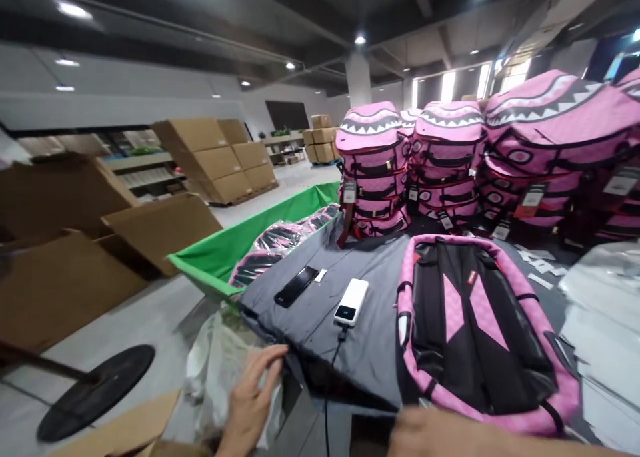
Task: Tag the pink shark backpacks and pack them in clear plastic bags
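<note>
My left hand [253, 390] is low in the view, beside the front corner of the grey cloth-covered table [295, 324]. Its fingers are stretched out and a little apart, with nothing seen in them; a translucent plastic bag [207, 364] hangs just behind it. At the bottom edge, my right hand [425, 430] is blurred and partly cut off, close to the lower end of a pink and black backpack [465, 337]. That backpack lies flat, its black straps facing up. Whether the right fingers touch it is hidden.
A black phone [296, 286] and a white power bank [351, 302] with a cable lie on the table. Stacked pink backpacks [375, 170] stand behind. Left is a green bin [200, 260] of wrapped bags. White plastic bags [607, 324] are piled right; cartons [215, 167] stand beyond.
</note>
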Demonstrator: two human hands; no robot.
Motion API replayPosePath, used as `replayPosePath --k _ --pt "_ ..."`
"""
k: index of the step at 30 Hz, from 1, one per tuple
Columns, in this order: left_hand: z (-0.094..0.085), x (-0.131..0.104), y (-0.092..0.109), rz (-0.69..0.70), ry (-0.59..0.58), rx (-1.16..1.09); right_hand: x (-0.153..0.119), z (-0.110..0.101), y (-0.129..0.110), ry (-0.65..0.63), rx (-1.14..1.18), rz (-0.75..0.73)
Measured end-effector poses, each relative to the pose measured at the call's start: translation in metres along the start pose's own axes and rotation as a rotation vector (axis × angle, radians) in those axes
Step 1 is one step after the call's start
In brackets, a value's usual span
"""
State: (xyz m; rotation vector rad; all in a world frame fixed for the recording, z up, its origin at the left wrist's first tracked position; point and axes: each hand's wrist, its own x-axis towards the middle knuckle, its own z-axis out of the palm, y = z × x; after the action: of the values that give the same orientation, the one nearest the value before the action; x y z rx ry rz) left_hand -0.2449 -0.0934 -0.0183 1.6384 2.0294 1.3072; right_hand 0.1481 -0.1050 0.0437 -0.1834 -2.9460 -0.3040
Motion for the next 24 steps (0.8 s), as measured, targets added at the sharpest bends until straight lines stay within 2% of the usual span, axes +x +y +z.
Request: replayPosePath --k 1,3,5,7,8,9,11,12,13,15,18,20,22,24 --pt "0.013 -0.008 0.023 0.081 -0.069 -0.023 -0.023 -0.011 0.014 0.032 0.007 0.071" --pt "0.047 -0.016 0.073 0.246 -0.218 -0.068 -0.078 -0.020 0.050 0.119 0.012 0.397" --pt "0.091 -0.011 0.126 0.417 -0.364 -0.112 -0.136 -0.009 0.083 0.086 -0.079 0.701" --pt "0.142 0.004 0.178 0.602 -0.506 -0.138 -0.182 0.016 0.099 -0.008 -0.143 0.970" --pt "0.170 0.013 0.202 0.687 -0.556 -0.133 -0.197 0.031 0.097 -0.048 -0.157 1.036" --pt "0.198 0.020 0.223 0.769 -0.608 -0.107 -0.206 0.043 0.089 -0.081 -0.155 1.043" --pt "0.250 0.027 0.258 0.891 -0.695 0.001 -0.211 0.061 0.062 -0.095 -0.137 1.045" --pt "0.273 0.025 0.269 0.937 -0.725 0.065 -0.208 0.065 0.046 -0.082 -0.120 1.054" --pt "0.293 0.020 0.275 0.979 -0.745 0.121 -0.204 0.066 0.030 -0.059 -0.096 1.068" --pt "0.322 0.004 0.272 1.057 -0.754 0.188 -0.198 0.062 0.004 0.005 -0.016 1.076" --pt "0.342 -0.018 0.246 1.119 -0.735 0.211 -0.209 0.047 -0.007 0.221 0.141 1.099" --pt "0.343 -0.024 0.233 1.097 -0.722 0.225 -0.236 0.034 0.008 0.440 0.195 1.239" --pt "0.340 -0.025 0.229 1.071 -0.724 0.228 -0.277 0.019 0.040 0.623 0.185 1.495" --pt "0.336 -0.024 0.231 1.058 -0.735 0.219 -0.324 0.006 0.081 0.673 0.138 1.706"
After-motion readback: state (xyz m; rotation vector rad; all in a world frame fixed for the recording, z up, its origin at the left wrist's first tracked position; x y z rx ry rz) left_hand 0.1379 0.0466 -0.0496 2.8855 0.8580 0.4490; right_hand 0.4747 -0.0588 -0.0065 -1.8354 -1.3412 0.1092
